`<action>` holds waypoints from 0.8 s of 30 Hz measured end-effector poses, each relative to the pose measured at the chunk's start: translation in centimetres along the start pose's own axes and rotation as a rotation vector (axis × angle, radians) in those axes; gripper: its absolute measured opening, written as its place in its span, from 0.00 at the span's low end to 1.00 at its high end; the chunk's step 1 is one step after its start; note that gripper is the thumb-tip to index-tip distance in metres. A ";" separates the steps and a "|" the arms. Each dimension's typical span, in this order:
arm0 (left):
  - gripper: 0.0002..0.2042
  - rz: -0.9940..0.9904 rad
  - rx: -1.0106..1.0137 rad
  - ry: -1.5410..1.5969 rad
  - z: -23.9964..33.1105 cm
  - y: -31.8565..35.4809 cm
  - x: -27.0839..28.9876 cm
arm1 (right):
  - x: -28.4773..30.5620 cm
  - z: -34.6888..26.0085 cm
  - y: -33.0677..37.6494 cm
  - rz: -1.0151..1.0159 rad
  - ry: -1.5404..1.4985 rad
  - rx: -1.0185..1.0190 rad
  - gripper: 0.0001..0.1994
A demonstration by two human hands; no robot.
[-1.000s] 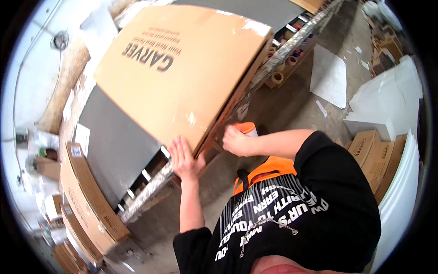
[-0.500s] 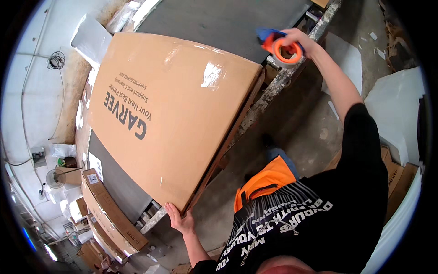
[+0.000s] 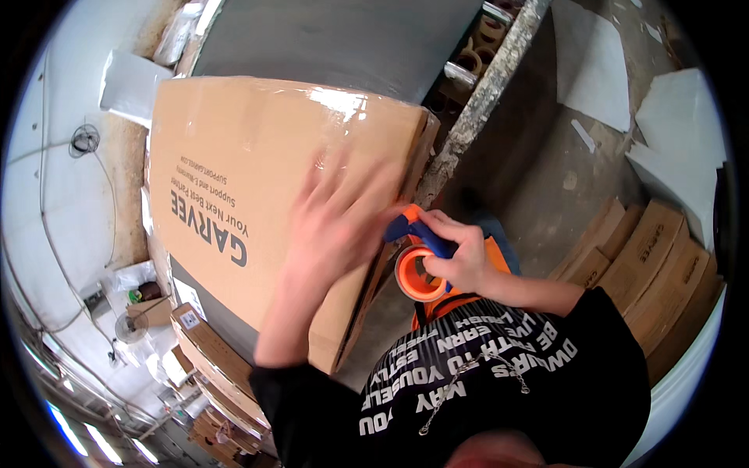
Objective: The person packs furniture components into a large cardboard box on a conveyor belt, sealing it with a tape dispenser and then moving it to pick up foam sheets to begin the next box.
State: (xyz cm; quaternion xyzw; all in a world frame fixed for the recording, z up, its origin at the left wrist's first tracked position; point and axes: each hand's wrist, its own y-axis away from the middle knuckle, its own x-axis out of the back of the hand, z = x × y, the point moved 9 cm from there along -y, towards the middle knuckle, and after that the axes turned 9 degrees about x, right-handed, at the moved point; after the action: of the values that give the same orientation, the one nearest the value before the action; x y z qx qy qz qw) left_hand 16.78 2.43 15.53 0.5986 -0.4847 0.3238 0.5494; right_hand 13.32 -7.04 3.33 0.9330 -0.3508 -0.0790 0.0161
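A large flat brown cardboard box (image 3: 211,140) with dark print lies on the dark belt, and clear tape shines along its far end. My left hand (image 3: 335,210) is over the box's near side, fingers spread and blurred by motion, palm down; whether it touches the cardboard I cannot tell. In my right hand (image 3: 468,253) is a blue and orange tape dispenser (image 3: 417,269), gripped by its blue handle. The dispenser is beside the box's near long edge, close to my left fingertips, with its orange-cored roll hanging toward me.
The dark conveyor belt (image 3: 328,47) runs beyond the box, bordered by a worn metal rail (image 3: 488,86) with rollers and tape rolls beside it. Stacked cartons (image 3: 644,249) stand at right near white foam sheets (image 3: 675,117). More long cartons (image 3: 214,343) lean at lower left.
My right hand has brought the tape dispenser back from the far rail toward my body. My left hand has left the box's near corner and moved up over its near side.
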 end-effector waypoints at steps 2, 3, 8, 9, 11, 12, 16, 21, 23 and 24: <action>0.17 0.020 -0.185 -0.200 1.5 -4.3 -0.2 | -0.9 -1.7 -0.7 -0.085 0.045 -0.025 0.31; 0.16 0.002 -0.252 -0.285 2.1 -6.3 -1.2 | -1.1 -1.7 -0.5 -0.113 0.049 -0.050 0.31; 0.12 0.089 -0.360 -0.484 3.1 -7.3 -6.5 | -2.2 -0.6 2.6 0.015 -0.076 -0.014 0.34; 0.12 0.103 -0.372 -0.491 3.0 -5.7 -8.1 | -4.7 -0.8 3.6 -0.118 -0.077 -0.144 0.33; 0.12 0.090 -0.411 -0.517 4.0 -2.3 -9.7 | -8.2 1.2 7.8 -0.078 -0.024 0.004 0.32; 0.15 0.049 -0.412 -0.548 4.2 0.0 -10.6 | -10.4 1.9 10.0 -0.101 -0.059 0.001 0.31; 0.16 0.131 -0.401 -0.594 6.2 10.6 -12.1 | -17.6 4.2 18.7 -0.036 -0.013 0.006 0.33; 0.19 0.027 -0.414 -0.364 9.1 23.5 -17.8 | -25.9 4.7 28.8 0.068 0.093 0.067 0.33; 0.18 0.035 -0.452 -0.341 11.4 27.9 -18.0 | -29.0 7.3 32.9 -0.012 0.166 0.081 0.33; 0.18 0.021 -0.490 -0.317 12.0 30.1 -18.2 | -30.4 6.5 33.8 0.025 0.192 0.115 0.33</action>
State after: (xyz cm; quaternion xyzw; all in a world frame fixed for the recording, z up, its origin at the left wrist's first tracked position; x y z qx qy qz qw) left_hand -18.98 -2.97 6.91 0.4860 -0.6345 0.1052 0.5918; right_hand -32.35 -12.36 3.94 0.9311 -0.3633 0.0313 -0.0027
